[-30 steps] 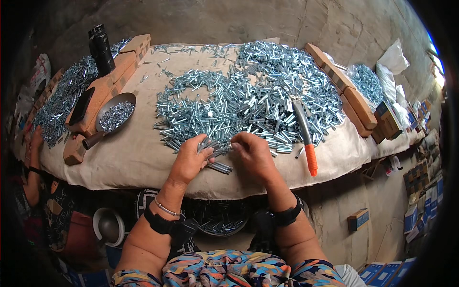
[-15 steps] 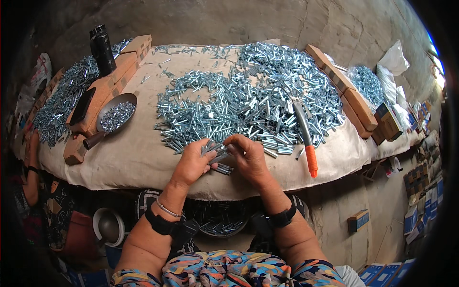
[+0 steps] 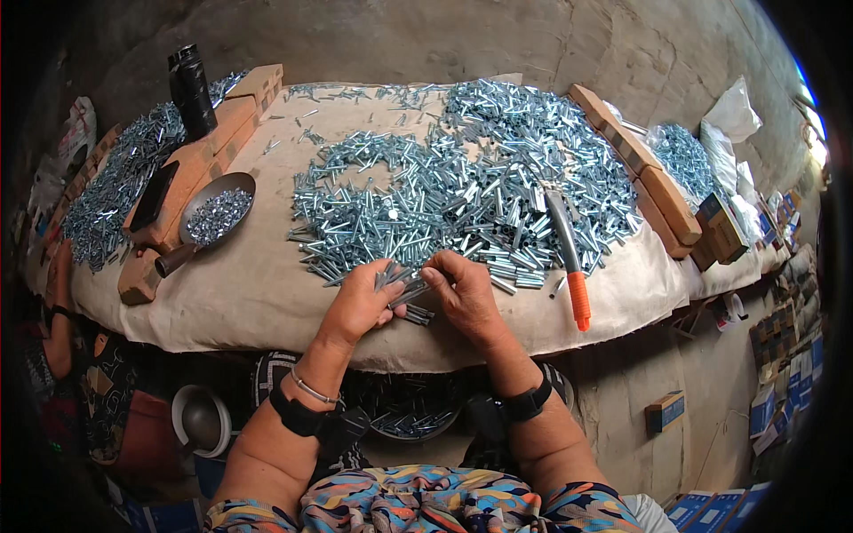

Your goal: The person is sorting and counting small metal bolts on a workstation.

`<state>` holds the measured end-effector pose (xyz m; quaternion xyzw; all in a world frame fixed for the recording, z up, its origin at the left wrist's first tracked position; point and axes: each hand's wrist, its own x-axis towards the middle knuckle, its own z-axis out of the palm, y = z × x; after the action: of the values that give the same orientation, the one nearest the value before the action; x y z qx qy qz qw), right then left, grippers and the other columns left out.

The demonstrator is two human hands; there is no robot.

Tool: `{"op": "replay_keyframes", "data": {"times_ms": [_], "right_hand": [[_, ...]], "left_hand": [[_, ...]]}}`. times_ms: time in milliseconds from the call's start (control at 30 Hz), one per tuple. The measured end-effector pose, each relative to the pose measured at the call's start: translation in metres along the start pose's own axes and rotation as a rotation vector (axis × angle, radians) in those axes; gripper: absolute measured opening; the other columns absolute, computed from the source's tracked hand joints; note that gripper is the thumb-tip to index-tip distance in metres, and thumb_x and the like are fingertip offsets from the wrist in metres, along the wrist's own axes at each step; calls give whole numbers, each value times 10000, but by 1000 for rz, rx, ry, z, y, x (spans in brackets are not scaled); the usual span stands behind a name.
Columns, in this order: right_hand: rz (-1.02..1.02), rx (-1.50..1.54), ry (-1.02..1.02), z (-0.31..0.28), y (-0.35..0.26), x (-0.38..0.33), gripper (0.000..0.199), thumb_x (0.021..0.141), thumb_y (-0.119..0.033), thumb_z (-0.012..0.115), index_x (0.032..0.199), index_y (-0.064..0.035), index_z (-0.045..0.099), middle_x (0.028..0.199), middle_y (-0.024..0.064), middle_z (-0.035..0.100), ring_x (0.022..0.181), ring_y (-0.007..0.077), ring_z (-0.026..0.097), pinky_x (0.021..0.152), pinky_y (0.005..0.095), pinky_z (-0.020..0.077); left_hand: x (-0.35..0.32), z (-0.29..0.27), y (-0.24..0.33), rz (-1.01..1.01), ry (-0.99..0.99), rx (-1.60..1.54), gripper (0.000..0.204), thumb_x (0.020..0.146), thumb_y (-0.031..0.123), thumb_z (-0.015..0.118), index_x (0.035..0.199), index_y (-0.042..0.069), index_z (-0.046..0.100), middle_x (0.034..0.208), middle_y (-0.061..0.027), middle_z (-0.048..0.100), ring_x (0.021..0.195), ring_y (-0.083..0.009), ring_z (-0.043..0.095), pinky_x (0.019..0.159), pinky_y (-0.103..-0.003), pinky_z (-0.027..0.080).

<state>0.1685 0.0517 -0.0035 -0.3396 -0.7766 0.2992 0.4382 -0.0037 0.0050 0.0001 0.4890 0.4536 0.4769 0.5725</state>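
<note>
My left hand [image 3: 357, 304] is closed around a bunch of slim grey metal tubes [image 3: 418, 314], whose ends stick out past the fingers to the right. Beside it my right hand [image 3: 464, 295] is bent, thumb and fingertips pinched together at the upper ends of the bunch. Whatever the right fingertips hold is too small to make out. Both hands are over the near edge of the cloth-covered table [image 3: 240, 306]. Just beyond them spreads a heap of loose bolts [image 3: 369, 209], which runs into a heap of short metal tubes [image 3: 533, 191] on the right.
A curved tool with an orange handle [image 3: 578, 300] lies right of my hands. Left are a pan of small metal parts [image 3: 219, 218], bricks [image 3: 182, 182] and a black bottle [image 3: 190, 93]. More bricks [image 3: 653, 182] edge the right side. A co-worker's arm [image 3: 60, 311] shows at far left.
My right hand's fingertips have shifted slightly at the upper ends of the bunch. My left hand keeps its grip in the same place.
</note>
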Motion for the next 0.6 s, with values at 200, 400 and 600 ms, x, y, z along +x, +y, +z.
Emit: {"op": "replay_keyframes", "data": {"times_ms": [200,400,600], "right_hand": [[-13,-98,-3,0,6,-2,200,849,-177,578,764,2,550,644,138,504,572,272,503,543,347,399],[4,167,71,3,0,-1,196,871,-182,554,787,-6,552,670,115,540,575,195,499,542,314,400],[115,93,-51,1,2,0,119,858,-115,568,825,-4,538,700,84,557,582,151,472,555,276,407]], "left_hand": [[-2,4,4,-1,-3,34,93,878,62,510,939,-6,497,624,-58,545,435,-36,413,375,-172,309],[0,2,1,20,25,-12,79,876,58,515,916,-8,499,660,-48,546,461,-39,445,374,-175,315],[0,3,3,8,45,50,66,873,53,521,900,-5,509,657,-33,536,490,-46,493,377,-170,325]]}}
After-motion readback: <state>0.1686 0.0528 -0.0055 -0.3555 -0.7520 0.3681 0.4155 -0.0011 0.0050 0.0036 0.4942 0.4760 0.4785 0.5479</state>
